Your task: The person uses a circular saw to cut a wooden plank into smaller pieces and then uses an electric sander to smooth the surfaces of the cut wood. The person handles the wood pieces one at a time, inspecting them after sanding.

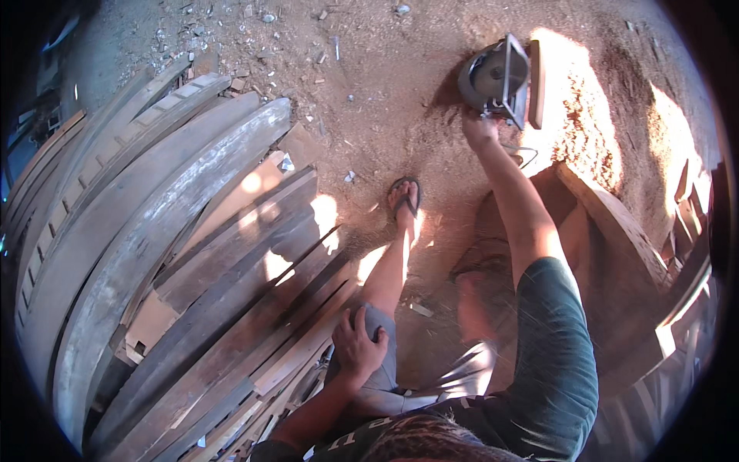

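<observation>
On your left lies a stack of long weathered planks (177, 254), fanned out and leaning across one another, with their near ends just beside your left knee (377, 323). Your left hand (358, 343) rests on that knee, fingers curled down over it and gripping nothing else; leave it there as a brace, so your weight stays low while you lean.

Your sandalled left foot (404, 196) stands on the sawdust-covered ground (369, 100), between the planks and the tool. Keep it planted and well clear of the blade side.

Further right, your right hand (481, 131) reaches out at full stretch and is closed on the handle of the circular saw (500, 77), which sits on the ground in a patch of sun. Judging by the reach, you will want a firm wrap around the handle before taking its weight. A thin cord (523, 154) trails near your wrist, so mind it does not snag. Offcuts of timber (616, 223) crowd your right side; bring the saw in above them.
</observation>
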The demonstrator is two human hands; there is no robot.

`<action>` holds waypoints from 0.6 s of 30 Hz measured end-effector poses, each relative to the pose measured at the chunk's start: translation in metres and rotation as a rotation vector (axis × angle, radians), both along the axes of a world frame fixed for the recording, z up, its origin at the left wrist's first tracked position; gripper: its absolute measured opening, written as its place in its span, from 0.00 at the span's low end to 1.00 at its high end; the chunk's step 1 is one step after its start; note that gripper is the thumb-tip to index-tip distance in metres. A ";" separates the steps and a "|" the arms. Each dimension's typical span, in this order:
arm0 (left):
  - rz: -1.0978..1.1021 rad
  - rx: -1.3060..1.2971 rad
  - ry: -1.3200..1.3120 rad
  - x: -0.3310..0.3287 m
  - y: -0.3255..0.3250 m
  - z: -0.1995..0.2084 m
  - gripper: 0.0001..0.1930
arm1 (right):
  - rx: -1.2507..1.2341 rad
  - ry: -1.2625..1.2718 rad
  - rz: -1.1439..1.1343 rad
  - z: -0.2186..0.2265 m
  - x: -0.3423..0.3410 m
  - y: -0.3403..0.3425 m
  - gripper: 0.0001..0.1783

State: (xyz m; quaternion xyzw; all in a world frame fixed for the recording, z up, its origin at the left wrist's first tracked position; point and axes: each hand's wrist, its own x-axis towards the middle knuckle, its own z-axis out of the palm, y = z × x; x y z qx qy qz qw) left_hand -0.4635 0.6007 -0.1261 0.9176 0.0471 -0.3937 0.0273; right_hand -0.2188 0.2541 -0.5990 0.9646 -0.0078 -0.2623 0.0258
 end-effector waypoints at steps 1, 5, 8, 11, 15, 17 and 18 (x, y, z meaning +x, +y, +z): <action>0.027 0.025 -0.022 -0.011 -0.008 0.003 0.37 | 0.047 0.107 0.092 0.041 0.013 0.017 0.28; -0.002 -0.002 -0.094 -0.018 -0.016 0.003 0.36 | 0.210 -0.158 0.109 0.144 -0.040 0.024 0.25; -0.014 0.046 -0.050 -0.025 -0.022 0.002 0.35 | 0.405 -0.060 -0.214 0.206 -0.106 0.027 0.22; 0.001 0.045 0.026 -0.034 -0.037 0.006 0.34 | 0.545 0.057 -0.346 0.332 -0.161 0.020 0.26; -0.018 0.012 0.048 -0.050 -0.062 0.011 0.36 | 0.794 -0.275 -0.499 0.460 -0.262 -0.007 0.17; 0.011 0.037 0.137 -0.061 -0.070 0.006 0.39 | 0.816 -0.384 -0.501 0.528 -0.308 -0.034 0.21; 0.005 -0.008 0.098 -0.067 -0.074 0.006 0.39 | 0.799 -0.447 -0.544 0.573 -0.327 -0.054 0.21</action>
